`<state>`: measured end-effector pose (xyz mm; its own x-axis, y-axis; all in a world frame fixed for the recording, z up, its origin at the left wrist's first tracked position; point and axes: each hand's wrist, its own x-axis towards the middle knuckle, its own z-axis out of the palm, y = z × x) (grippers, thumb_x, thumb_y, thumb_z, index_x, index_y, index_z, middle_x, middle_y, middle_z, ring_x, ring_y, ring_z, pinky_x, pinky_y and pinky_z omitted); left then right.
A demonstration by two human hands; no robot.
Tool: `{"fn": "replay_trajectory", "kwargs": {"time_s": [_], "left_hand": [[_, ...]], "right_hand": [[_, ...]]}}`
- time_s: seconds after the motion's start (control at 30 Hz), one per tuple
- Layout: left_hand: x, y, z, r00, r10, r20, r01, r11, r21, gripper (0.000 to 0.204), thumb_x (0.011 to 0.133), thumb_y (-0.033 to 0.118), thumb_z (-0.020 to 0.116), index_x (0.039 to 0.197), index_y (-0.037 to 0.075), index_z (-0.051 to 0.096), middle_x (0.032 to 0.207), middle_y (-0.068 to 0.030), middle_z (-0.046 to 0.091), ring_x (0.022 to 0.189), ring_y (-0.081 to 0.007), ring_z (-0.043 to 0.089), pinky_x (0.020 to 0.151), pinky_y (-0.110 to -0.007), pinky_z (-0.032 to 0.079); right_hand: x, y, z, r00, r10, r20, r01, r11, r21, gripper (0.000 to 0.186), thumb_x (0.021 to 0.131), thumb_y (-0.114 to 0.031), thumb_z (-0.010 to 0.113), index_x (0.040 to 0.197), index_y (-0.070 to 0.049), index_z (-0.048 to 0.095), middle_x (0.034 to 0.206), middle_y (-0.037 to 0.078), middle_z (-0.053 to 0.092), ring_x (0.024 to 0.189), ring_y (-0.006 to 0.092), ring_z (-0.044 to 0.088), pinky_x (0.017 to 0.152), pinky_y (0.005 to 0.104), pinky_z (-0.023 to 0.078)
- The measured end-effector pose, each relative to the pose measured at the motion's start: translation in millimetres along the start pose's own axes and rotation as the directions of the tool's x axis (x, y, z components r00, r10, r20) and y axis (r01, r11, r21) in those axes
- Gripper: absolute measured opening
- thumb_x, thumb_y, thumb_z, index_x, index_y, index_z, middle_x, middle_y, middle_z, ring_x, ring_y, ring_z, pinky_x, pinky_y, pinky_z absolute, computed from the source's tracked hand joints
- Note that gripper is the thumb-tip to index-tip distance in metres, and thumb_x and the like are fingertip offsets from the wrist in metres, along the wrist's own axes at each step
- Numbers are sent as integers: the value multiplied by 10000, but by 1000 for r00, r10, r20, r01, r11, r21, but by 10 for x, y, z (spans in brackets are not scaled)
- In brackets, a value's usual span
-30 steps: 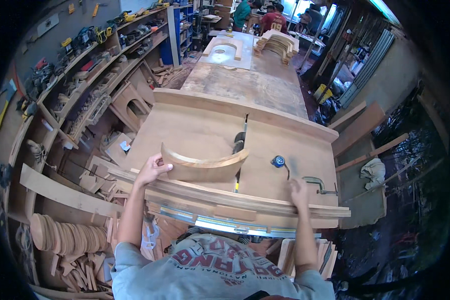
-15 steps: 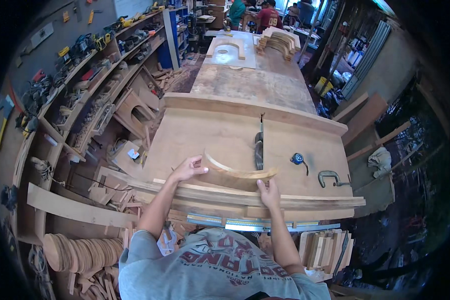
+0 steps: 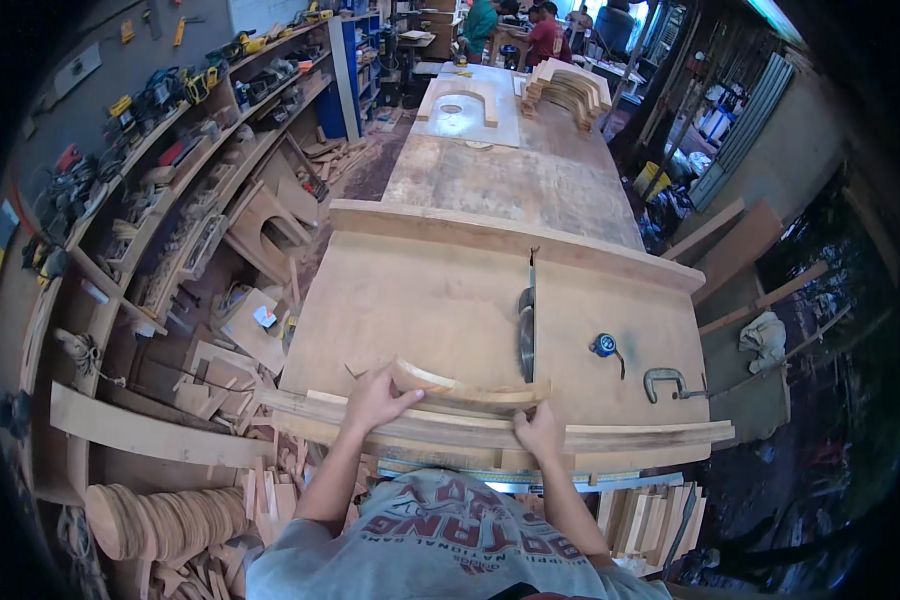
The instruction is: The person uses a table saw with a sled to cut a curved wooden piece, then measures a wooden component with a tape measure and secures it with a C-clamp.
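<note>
A curved wooden piece (image 3: 462, 391) lies low over the saw table (image 3: 410, 290), along the wooden strip (image 3: 630, 436) at the near side. My left hand (image 3: 378, 402) is closed on its left end, thumb toward the middle. At the other end my right hand (image 3: 540, 430) grips with bent fingers. Just beyond the piece, left of my right hand, a circular saw blade (image 3: 526, 335) stands up through a slot. Whether the piece rests fully on the table I cannot tell.
A tall wooden fence (image 3: 500, 232) crosses the table's far side. To the right lie a blue tape measure (image 3: 604, 345) and a C-clamp (image 3: 667, 384). Curved parts are stacked (image 3: 568, 92) on the far table. Tool shelves (image 3: 200, 130) line the left; people sit at the back.
Both hands have brought the curved piece nearer to me and down to the strip. It has moved away from the blade. My right hand's fingers have curled in more.
</note>
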<state>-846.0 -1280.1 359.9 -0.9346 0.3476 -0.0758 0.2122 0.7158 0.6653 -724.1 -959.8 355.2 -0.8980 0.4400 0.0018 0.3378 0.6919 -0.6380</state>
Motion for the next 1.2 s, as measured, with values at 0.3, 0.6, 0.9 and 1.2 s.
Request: {"fn": "replay_trajectory", "kwargs": {"time_s": [0.3,0.6,0.9,1.2], "left_hand": [[18,125,-45,981,122,-153,-132,990,-53,541,746,468,823,1058,37,723,846,-182,718,844,-392,695,823,-482,539],[23,77,-9,984,101,-145,-107,994,-34,554,732,473,830,1053,36,715,801,-190,714,800,-391,700,757,-483,553],[20,-37,44,983,116,-140,-122,992,-37,549,724,427,840,1079,27,716,883,-210,730,866,-399,704,793,-473,557],[88,-371,70,998,52,-33,-62,855,-515,355,826,287,799,1030,13,700,826,-95,694,774,-190,650,700,-353,513]], "right_hand": [[60,-49,6,998,50,25,-47,991,-129,327,775,-311,679,789,9,741,813,257,711,834,443,692,831,532,534],[65,-53,-21,993,94,64,-79,975,-207,363,772,-342,682,723,15,724,785,276,691,783,456,683,783,544,538],[32,5,26,998,67,14,-63,978,-197,375,776,-347,674,702,19,711,766,280,687,778,462,683,783,550,536],[19,-35,-49,997,63,50,-52,981,-185,392,824,-373,682,843,17,719,839,281,698,841,462,684,790,540,534]]}}
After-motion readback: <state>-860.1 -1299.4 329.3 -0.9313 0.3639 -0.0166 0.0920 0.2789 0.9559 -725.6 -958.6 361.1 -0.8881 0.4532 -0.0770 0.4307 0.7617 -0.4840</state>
